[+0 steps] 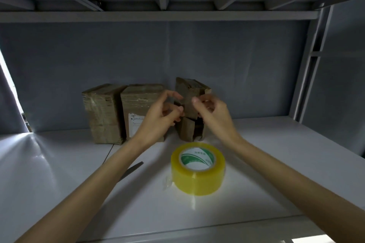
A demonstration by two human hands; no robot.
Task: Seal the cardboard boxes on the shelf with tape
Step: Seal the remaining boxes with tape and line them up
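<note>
Cardboard boxes: two taped ones [104, 113] [138, 108] stood side by side at the back of the grey metal shelf [276, 154]; a third, unsealed box [190, 100] stood just to their right. Left hand [162, 113] and right hand [210, 111] hovered before it, fingers curled; whether they pinched a clear tape strip could not be told. Yellow tape roll [198, 168] lay nearer, scissors [132, 169] beside it, partly hidden by the left forearm.
</note>
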